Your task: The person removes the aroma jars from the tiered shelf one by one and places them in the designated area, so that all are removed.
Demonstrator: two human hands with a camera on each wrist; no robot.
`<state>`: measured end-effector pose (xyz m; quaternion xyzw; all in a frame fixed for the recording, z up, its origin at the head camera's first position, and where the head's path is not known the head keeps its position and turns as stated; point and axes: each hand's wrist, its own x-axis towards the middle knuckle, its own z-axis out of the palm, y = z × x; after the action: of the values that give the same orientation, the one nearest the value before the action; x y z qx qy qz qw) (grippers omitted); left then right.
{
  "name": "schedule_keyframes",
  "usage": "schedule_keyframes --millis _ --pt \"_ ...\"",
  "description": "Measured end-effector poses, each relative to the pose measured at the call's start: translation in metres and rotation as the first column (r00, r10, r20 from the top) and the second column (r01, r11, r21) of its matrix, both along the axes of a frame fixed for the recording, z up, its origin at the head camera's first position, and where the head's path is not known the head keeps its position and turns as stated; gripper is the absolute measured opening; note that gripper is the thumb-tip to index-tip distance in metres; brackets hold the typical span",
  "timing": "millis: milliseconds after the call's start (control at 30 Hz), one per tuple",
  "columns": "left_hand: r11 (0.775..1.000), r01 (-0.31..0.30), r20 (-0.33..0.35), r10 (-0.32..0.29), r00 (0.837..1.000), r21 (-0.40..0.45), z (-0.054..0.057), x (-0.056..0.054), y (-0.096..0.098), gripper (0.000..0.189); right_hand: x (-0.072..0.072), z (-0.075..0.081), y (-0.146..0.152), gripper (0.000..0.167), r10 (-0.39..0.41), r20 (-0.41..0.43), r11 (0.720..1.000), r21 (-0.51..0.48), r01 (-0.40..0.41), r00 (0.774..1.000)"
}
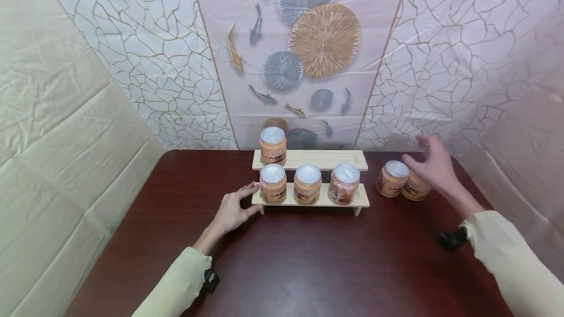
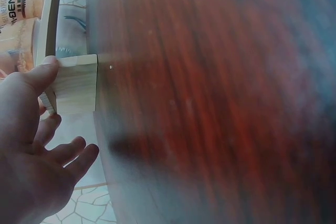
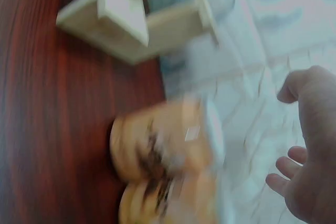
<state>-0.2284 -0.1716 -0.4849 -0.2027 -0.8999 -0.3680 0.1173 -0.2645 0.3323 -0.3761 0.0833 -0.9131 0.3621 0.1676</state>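
A two-tier wooden stand holds jars with silver lids and orange labels. On its lower board are a left jar, a middle jar and a right jar; another jar is on the upper board. My left hand grips the left end of the lower board, thumb at the front edge and fingers behind. My right hand hovers by two jars on the table, fingers spread and holding nothing. The nearer-to-stand jar touches the other jar, which the hand partly covers.
The stand and jars are on a dark reddish-brown wooden table. A patterned cloth backdrop hangs behind the table's far edge, and pale fabric walls rise at the sides. A dark band is at the right wrist.
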Motion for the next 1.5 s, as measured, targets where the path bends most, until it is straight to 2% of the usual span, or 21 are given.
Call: schedule_keyframes --millis 67,133,233,367,533,700,833,1100,1267,1400,1500 --pt "1.000 -0.001 0.002 0.001 1.000 0.001 0.000 0.000 -0.001 0.056 -0.003 0.009 -0.018 0.062 0.046 -0.002 0.998 -0.041 -0.046 0.999" --pt "1.000 0.000 0.010 0.000 1.000 -0.002 0.000 0.000 -0.001 0.056 -0.005 0.017 -0.038 0.062 0.101 0.040 0.990 -0.098 -0.096 0.994" --pt "1.000 0.002 0.018 -0.002 1.000 -0.005 -0.001 0.000 -0.002 0.057 -0.008 0.026 -0.065 0.061 0.187 0.072 0.975 -0.134 -0.176 0.980" --pt "1.000 0.004 0.009 -0.004 1.000 -0.001 -0.001 0.000 -0.001 0.057 -0.015 0.034 -0.097 0.059 0.277 0.096 0.954 -0.146 -0.261 0.956" --pt "1.000 0.009 0.000 -0.009 1.000 -0.004 -0.001 -0.001 -0.001 0.057 -0.021 0.042 -0.131 0.058 0.349 0.154 0.932 -0.162 -0.325 0.924" --pt "1.000 0.013 -0.004 -0.013 1.000 -0.007 -0.002 -0.002 0.000 0.057 -0.025 0.043 -0.157 0.059 0.429 0.162 0.899 -0.175 -0.402 0.888" --pt "1.000 0.010 -0.006 -0.010 1.000 -0.008 -0.003 -0.002 -0.001 0.057 -0.029 0.043 -0.177 0.059 0.473 0.162 0.877 -0.184 -0.444 0.866" --pt "1.000 0.005 -0.012 -0.005 1.000 -0.008 -0.003 -0.002 -0.001 0.057 -0.035 0.044 -0.215 0.067 0.524 0.184 0.851 -0.156 -0.502 0.831" --pt "1.000 0.012 -0.011 -0.012 1.000 -0.007 -0.002 -0.002 -0.001 0.056 -0.039 0.041 -0.233 0.071 0.559 0.184 0.828 -0.184 -0.530 0.809" --pt "1.000 0.018 -0.008 -0.018 1.000 -0.005 -0.002 -0.002 -0.001 0.056 -0.040 0.039 -0.244 0.073 0.567 0.196 0.821 -0.216 -0.529 0.800" --pt "1.000 0.017 -0.005 -0.017 1.000 -0.005 -0.002 -0.002 -0.002 0.057 -0.041 0.037 -0.250 0.074 0.563 0.199 0.823 -0.222 -0.522 0.802"
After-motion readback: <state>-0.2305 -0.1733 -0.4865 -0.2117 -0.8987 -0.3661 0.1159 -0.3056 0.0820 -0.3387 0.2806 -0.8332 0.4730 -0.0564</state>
